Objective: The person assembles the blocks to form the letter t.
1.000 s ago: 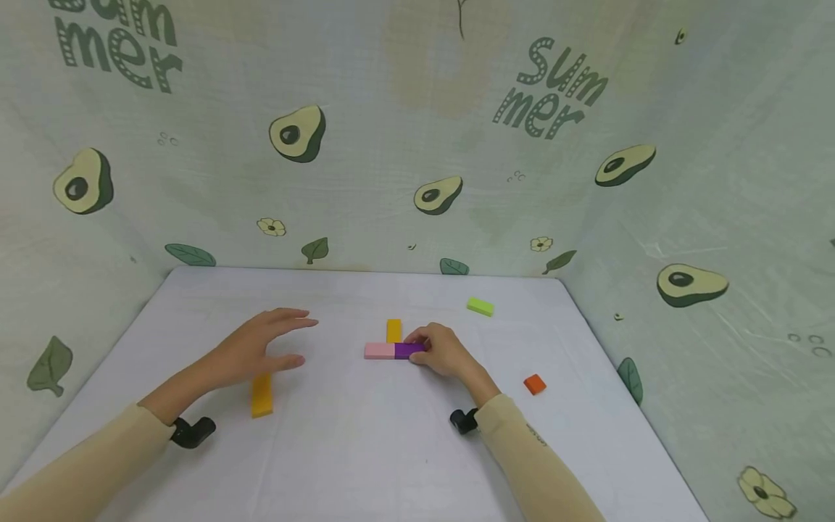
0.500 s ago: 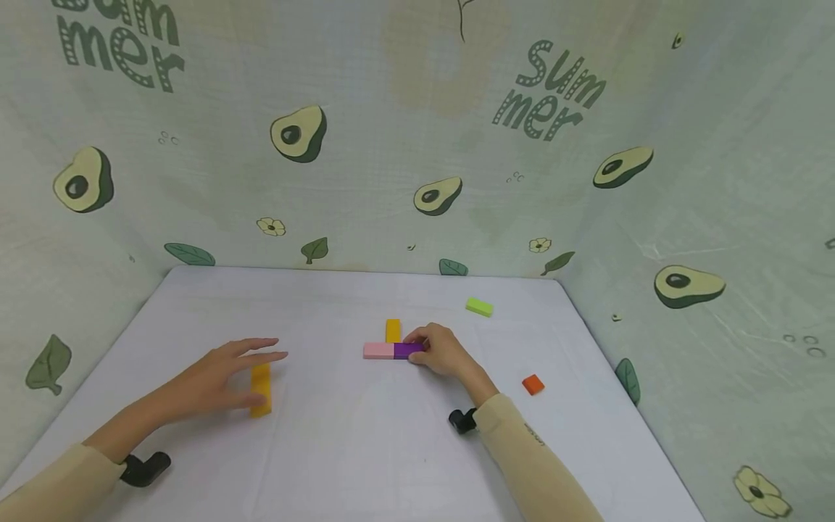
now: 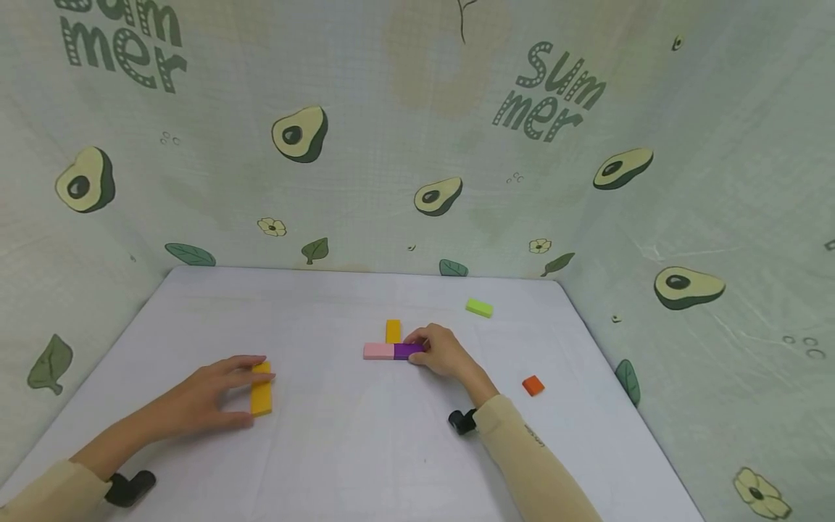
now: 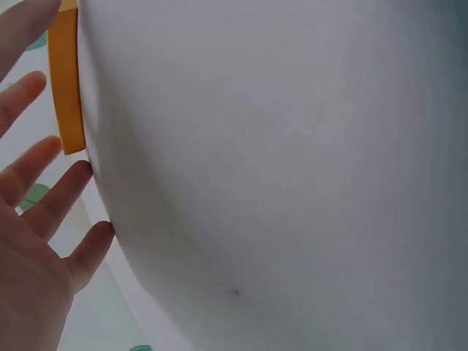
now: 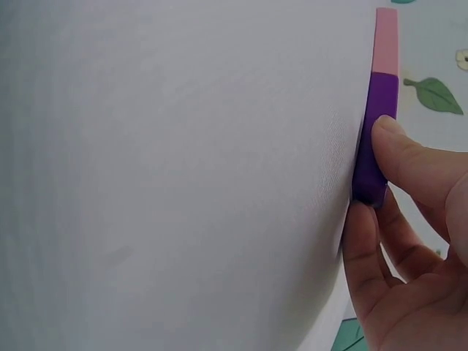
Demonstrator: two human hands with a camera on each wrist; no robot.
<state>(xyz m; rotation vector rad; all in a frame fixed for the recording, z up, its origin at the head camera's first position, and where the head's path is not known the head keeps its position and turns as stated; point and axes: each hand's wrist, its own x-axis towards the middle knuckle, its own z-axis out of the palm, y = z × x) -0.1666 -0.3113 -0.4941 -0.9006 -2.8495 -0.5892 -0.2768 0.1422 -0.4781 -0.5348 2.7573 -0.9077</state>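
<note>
On the left of the table lies a long yellow block [image 3: 262,397], and my left hand [image 3: 204,399] reaches over its left side. The fingers are spread, with fingertips by the block's far end and the thumb near its close end. In the left wrist view, most fingers are apart from the orange-looking block [image 4: 67,84]; firm contact cannot be told. My right hand [image 3: 445,353] pinches the right part of a purple block [image 3: 404,351], its thumb [image 5: 387,135] lying along the side. A pink block [image 3: 378,351] sits end to end with the purple one. Behind their join stands another yellow block [image 3: 393,330].
A lime green block [image 3: 479,308] lies at the back right of the white table [image 3: 365,449]. Nearer on the right is a small orange-red block [image 3: 533,385]. Printed cloth walls [image 3: 365,167] close off the back and sides.
My left hand has come down and left, from beyond the long yellow block to around its left side. My right hand and the blocks have stayed in place.
</note>
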